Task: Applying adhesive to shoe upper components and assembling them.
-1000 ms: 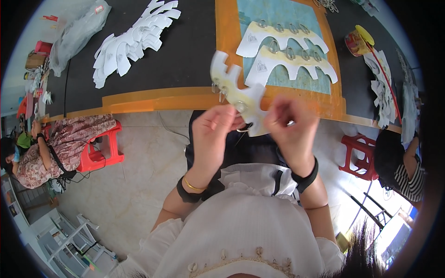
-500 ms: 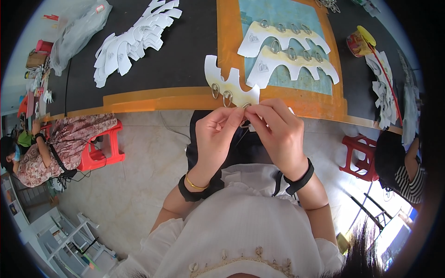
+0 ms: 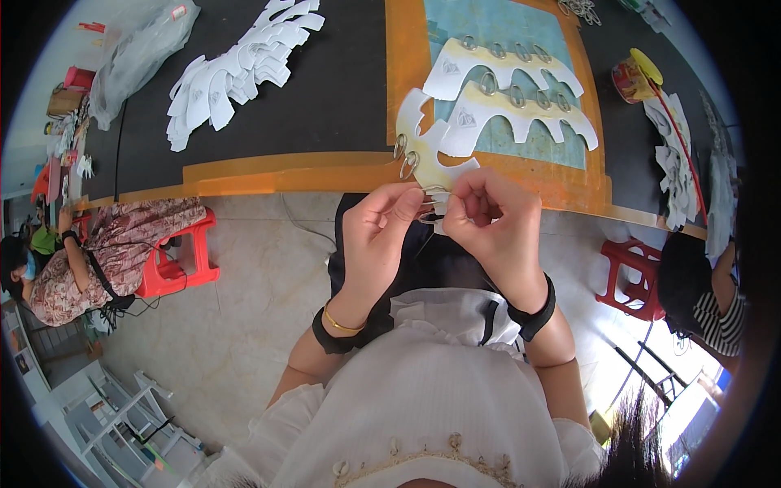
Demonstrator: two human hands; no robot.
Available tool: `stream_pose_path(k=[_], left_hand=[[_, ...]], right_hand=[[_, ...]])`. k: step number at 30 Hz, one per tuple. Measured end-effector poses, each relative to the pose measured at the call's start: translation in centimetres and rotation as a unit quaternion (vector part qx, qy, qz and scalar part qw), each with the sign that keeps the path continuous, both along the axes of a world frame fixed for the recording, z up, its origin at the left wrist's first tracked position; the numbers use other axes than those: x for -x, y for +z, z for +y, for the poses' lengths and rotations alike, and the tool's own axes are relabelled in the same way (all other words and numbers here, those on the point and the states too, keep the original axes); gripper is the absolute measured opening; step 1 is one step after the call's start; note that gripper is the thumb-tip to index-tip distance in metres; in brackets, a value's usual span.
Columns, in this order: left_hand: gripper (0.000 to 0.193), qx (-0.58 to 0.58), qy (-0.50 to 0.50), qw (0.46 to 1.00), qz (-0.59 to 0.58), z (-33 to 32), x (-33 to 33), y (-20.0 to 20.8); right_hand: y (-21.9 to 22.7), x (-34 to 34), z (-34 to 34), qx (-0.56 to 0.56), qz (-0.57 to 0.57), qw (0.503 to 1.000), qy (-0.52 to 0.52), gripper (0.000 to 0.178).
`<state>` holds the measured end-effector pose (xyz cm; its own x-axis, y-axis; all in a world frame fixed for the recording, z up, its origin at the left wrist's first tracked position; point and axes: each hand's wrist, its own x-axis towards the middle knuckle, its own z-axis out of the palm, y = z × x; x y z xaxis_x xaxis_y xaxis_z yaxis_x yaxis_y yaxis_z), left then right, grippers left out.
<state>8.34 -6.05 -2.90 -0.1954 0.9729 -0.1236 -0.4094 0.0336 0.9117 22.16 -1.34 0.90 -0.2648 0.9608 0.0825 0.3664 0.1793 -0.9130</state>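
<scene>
A white scalloped cut-out piece point(image 3: 435, 167) with a yellowish strip lies over the table's front edge. Oval metal rings point(image 3: 408, 165) sit along its tabs. My left hand point(image 3: 376, 229) is closed at its near end, thumb and forefinger pinching a metal ring point(image 3: 434, 193). Just right of that ring, my right hand point(image 3: 503, 221) is curled with thumb and fingers together; what they hold is hidden. On the teal mat point(image 3: 541, 20) beyond, two similar pieces lie one behind the other, a far piece point(image 3: 444, 75) and a near piece point(image 3: 460, 128), both bearing rings.
Orange tape point(image 3: 285, 175) runs along the black table's front edge. A stack of white cut-outs point(image 3: 236, 77) lies at left beside a clear plastic bag point(image 3: 138, 61). At right stand a tub point(image 3: 631, 80) and more white pieces point(image 3: 677, 163). People sit near red stools point(image 3: 191, 256) on both sides.
The held piece has turned and shifted right, its left end swinging toward the mat. My right hand has moved slightly right and its fingers have drawn away from my left fingertips.
</scene>
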Motion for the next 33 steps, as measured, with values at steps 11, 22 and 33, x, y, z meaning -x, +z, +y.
stream_pose_path(k=[11,22,33], left_hand=[[0.016,0.005,-0.019,0.999,-0.028,0.5,-0.3,-0.2],[0.018,0.013,-0.007,1.0,-0.016,0.0,0.1,-0.1],[0.021,0.02,0.009,0.999,0.025,0.1,0.0,0.4]], right_hand=[[-0.2,-0.6,0.2,0.043,0.02,0.999,-0.016,0.008],[-1.2,-0.5,0.1,-0.277,-0.074,0.956,0.052,0.017],[-1.4,0.0,-0.8,-0.132,0.025,0.99,0.035,0.013]])
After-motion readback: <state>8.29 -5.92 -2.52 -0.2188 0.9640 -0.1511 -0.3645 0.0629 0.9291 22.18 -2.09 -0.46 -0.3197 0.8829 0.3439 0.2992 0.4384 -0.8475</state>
